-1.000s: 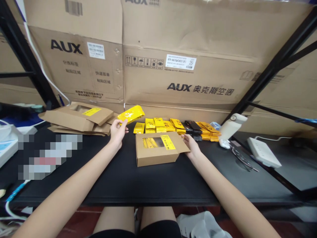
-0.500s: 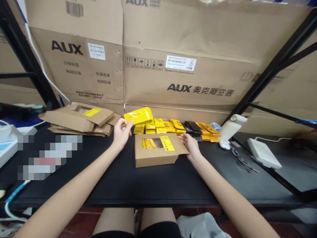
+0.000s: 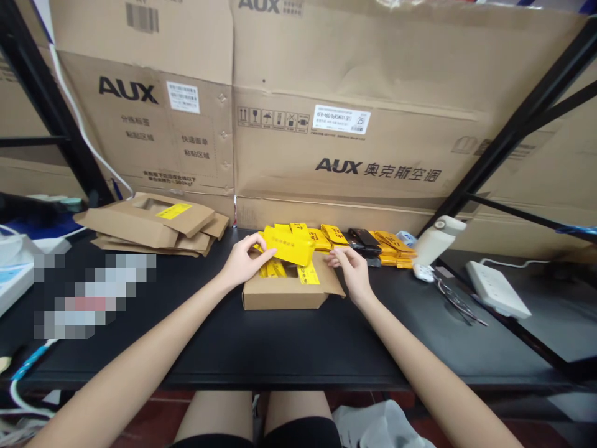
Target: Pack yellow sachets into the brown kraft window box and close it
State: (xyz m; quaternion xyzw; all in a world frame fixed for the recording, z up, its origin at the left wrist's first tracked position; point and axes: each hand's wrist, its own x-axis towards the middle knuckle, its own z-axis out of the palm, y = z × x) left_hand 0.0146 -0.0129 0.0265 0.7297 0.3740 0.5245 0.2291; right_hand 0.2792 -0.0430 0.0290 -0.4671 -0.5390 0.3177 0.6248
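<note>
The person's knees and dark shorts show below the near edge of the black table [image 3: 280, 348], and both bare forearms reach forward over it. Between the hands sits a small brown box [image 3: 284, 292]. The left hand [image 3: 242, 264] is at the box's left rear corner, fingers curled and pinched on a yellow packet [image 3: 289, 247], which it holds flat and slightly tilted over the open top of the box. More yellow packets lie inside the box, just under the held one. The right hand [image 3: 349, 270] is at the box's right side, fingers loosely bent and half open; its fingertips touch the raised flap [image 3: 326, 280] of the box, and whether they grip it or only rest on it cannot be told.

Just beyond the hands a row of yellow packets [image 3: 326, 236] lies along the back of the table, with a few dark packets [image 3: 366, 239] among them to the right. Well left of the left hand lies a stack of flat boxes [image 3: 153, 221]. Right of the right hand stand a white bottle-like thing [image 3: 436, 239], and farther right a white power strip [image 3: 497, 286]. Behind everything, large AUX cartons [image 3: 326, 106] form a wall, and black rack bars slant at both sides.
</note>
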